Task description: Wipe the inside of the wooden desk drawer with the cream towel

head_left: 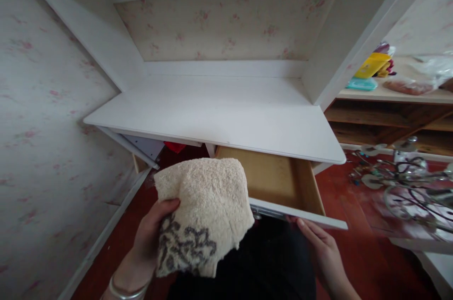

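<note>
head view: left hand (150, 230) closed on one edge of the beige cloth (212, 191), held before the desk (230, 106), partly covering the open drawer (279, 177). right hand (324, 242) has fingertips at the drawer's front; firm grip or not, cannot tell. risk: loose cloth could snag on the drawer's edge, or fingers get pinched, were it pushed in hastily.

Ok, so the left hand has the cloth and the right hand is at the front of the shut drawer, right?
One thing is off: the drawer is open, not shut; the head view shows its inside. The left hand does have the cloth, and the right hand is at the drawer's front.
</note>
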Available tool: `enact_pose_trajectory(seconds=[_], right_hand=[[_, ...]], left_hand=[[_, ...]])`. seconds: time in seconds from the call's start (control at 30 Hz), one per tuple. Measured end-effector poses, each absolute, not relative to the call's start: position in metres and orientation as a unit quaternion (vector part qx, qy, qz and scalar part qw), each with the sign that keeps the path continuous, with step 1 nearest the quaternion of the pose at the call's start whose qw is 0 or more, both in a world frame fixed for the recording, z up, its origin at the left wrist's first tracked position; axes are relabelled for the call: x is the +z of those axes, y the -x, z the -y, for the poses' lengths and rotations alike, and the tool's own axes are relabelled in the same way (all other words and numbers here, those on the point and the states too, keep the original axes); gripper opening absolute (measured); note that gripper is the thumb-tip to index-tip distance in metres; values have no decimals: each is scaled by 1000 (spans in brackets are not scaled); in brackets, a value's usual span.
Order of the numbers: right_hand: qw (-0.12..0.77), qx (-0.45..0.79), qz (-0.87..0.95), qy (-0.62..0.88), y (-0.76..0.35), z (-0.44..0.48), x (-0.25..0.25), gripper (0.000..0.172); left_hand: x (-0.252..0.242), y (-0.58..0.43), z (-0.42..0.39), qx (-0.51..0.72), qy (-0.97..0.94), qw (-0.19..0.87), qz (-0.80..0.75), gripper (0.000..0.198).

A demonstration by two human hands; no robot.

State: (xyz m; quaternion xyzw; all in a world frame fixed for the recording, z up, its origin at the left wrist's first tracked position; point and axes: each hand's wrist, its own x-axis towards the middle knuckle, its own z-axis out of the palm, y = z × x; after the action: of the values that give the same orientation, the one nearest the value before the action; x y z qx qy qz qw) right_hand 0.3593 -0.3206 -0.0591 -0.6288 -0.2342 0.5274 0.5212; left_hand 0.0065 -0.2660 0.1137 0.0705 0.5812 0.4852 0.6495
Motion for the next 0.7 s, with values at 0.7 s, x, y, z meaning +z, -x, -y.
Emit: enact_pose_trajectory(seconds=[0.7], right_hand=[[578, 481, 204, 627, -359, 151, -25, 13]], left_hand=[[-8, -46, 228, 514, -37, 705, -488, 30]])
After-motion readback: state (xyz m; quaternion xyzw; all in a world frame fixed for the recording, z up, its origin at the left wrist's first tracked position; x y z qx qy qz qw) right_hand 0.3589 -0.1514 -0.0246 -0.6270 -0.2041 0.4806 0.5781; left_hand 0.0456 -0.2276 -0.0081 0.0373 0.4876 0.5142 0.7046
